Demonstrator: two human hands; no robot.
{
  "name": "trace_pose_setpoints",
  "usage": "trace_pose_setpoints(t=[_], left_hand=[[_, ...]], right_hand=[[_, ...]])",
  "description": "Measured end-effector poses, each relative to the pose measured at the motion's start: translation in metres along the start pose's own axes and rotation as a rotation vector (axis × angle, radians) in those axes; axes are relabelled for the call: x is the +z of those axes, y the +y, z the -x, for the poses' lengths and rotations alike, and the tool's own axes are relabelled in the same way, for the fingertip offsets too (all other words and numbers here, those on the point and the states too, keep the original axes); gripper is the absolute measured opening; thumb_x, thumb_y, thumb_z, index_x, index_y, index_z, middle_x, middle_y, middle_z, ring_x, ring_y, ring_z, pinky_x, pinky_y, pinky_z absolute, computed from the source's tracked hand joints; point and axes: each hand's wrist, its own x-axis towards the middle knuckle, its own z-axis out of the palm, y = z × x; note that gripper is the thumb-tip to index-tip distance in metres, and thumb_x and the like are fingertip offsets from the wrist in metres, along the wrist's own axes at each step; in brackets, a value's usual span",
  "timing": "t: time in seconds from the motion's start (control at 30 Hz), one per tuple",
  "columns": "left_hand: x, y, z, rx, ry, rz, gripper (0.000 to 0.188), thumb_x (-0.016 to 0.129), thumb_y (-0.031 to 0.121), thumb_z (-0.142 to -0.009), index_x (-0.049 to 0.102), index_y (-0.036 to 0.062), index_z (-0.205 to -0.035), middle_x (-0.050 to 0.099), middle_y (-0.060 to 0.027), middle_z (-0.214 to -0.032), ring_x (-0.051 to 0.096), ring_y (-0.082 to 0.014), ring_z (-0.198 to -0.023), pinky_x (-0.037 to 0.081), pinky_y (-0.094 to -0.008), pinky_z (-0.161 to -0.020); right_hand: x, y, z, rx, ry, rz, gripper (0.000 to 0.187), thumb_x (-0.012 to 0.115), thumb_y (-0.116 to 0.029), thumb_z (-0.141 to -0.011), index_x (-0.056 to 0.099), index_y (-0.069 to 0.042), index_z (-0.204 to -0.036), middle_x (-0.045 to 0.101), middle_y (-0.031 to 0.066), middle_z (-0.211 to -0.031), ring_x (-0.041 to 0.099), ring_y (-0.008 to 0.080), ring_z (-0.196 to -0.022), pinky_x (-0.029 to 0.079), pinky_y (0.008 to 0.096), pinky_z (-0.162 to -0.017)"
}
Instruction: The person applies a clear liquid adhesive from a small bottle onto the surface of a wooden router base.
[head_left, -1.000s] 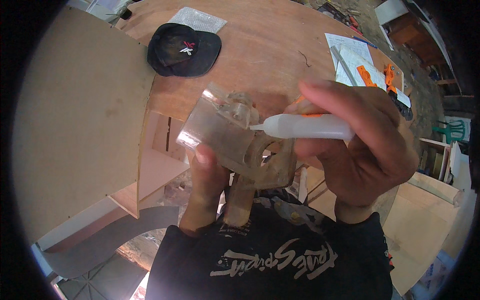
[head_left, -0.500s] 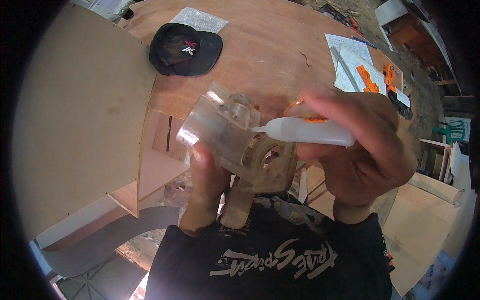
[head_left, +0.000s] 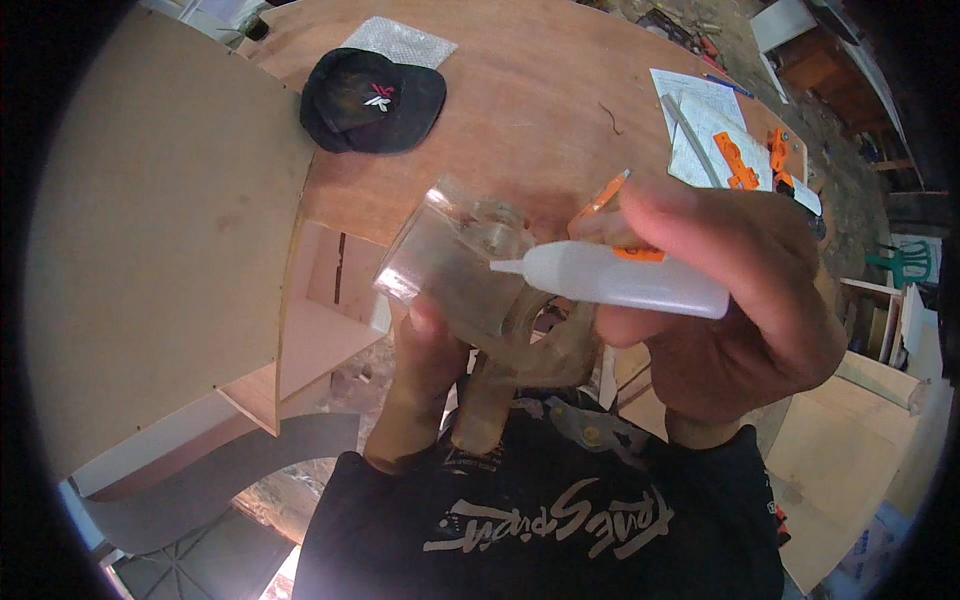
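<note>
My left hand grips a worn, clear plastic tool base from below, with the thumb on its curved wall. A round opening and a flat bracket form its lower right part. In my right hand lies a small white glue bottle, tilted almost level and pinched between thumb and fingers. Its thin nozzle points left, over the plastic base near a raised lug; whether the tip touches is hard to tell. A small orange-edged piece shows by the right fingers; its kind is unclear.
Behind my hands stretches a wooden table with a black cap and bubble wrap. Papers and orange clamps lie at the far right. A large board stands on the left; a curved grey strip is below it.
The bottle and my right hand have shifted slightly right and down, with the nozzle tip now farther left over the base. The plastic base has moved a little to the right and tilted.
</note>
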Motion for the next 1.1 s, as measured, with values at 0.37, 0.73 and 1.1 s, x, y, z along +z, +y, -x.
trace_pose_setpoints(t=[0.37, 0.73, 1.1], left_hand=[[-0.017, -0.007, 0.006, 0.042, -0.039, -0.095, 0.089, 0.047, 0.069, -0.085, 0.032, 0.0002, -0.140, 0.046, -0.0164, -0.135, 0.049, -0.0294, -0.124, 0.041, -0.0449, -0.102], [-0.016, -0.010, 0.006, 0.112, 0.007, -0.231, 0.087, 0.039, 0.069, -0.089, 0.031, -0.0003, -0.141, 0.044, -0.0165, -0.137, 0.048, -0.0290, -0.125, 0.041, -0.0452, -0.103], [0.014, 0.005, -0.004, 0.127, 0.102, -0.108, 0.088, 0.063, 0.063, -0.080, 0.040, -0.0048, -0.131, 0.057, -0.0199, -0.119, 0.061, -0.0266, -0.106, 0.053, -0.0396, -0.087]], right_hand=[[0.007, 0.013, -0.006, -0.101, -0.021, 0.108, 0.038, 0.080, -0.025, -0.072, 0.070, 0.002, -0.098, 0.071, 0.0120, -0.091, 0.068, 0.0198, -0.079, 0.051, 0.0284, -0.069], [0.012, 0.013, -0.005, -0.067, -0.016, 0.058, 0.034, 0.078, -0.019, -0.075, 0.070, 0.002, -0.100, 0.071, 0.0117, -0.092, 0.067, 0.0193, -0.080, 0.052, 0.0281, -0.068], [0.009, 0.019, -0.003, -0.081, -0.008, 0.025, 0.032, 0.078, -0.018, -0.075, 0.071, 0.001, -0.099, 0.071, 0.0114, -0.091, 0.067, 0.0186, -0.079, 0.052, 0.0278, -0.067]])
